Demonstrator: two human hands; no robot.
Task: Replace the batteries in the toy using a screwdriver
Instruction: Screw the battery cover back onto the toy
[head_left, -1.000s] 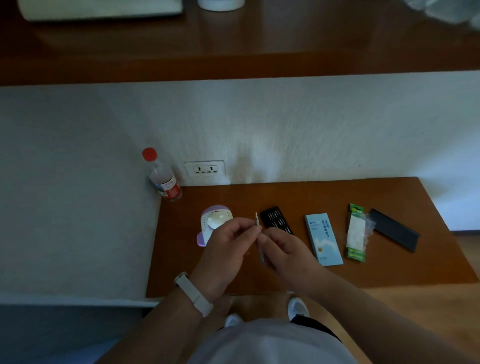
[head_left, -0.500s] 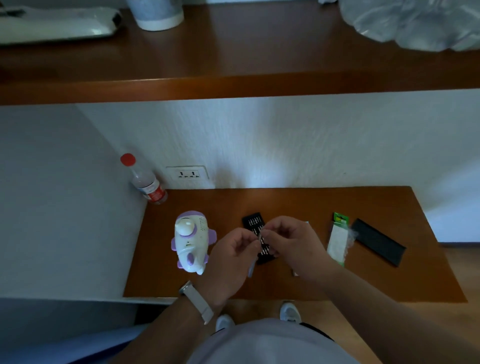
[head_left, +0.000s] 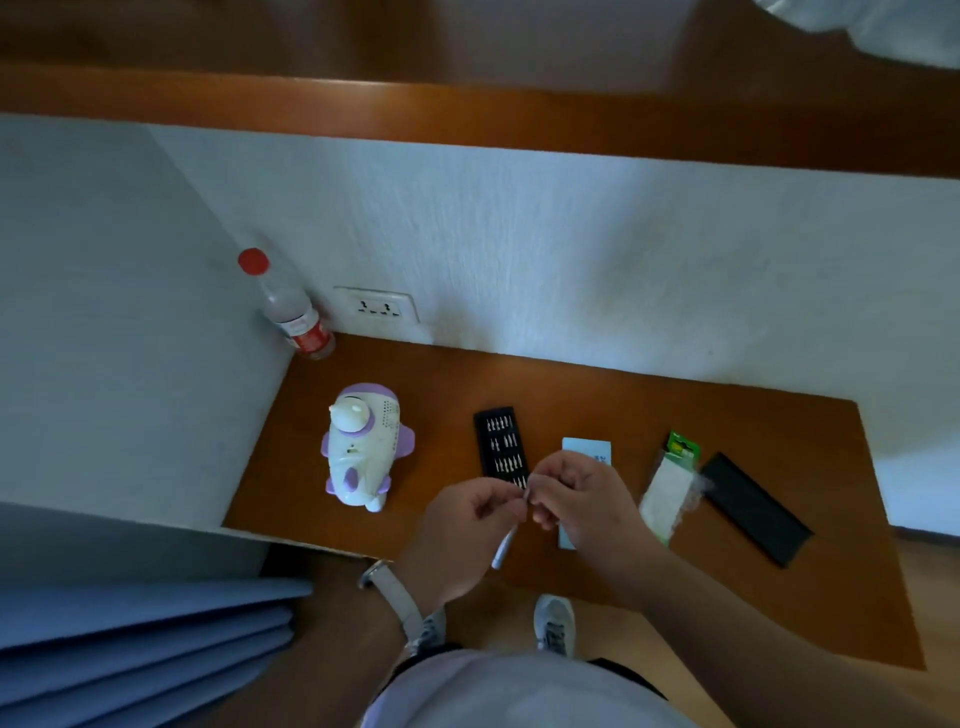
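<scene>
You have a clear plastic bottle with a red cap (head_left: 295, 318) just left of the white double wall socket (head_left: 376, 307), a brown wooden shelf (head_left: 519, 118) above that socket, and blue folded panels (head_left: 130, 639) well below-left of it.

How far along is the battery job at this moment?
Done: the bit tray lies open, a black lid aside. In hand: the left hand grips the screwdriver while the right hand pinches its tip, probably fitting a bit. Left: the toy sits untouched, and the battery pack lies on the desk.
</scene>
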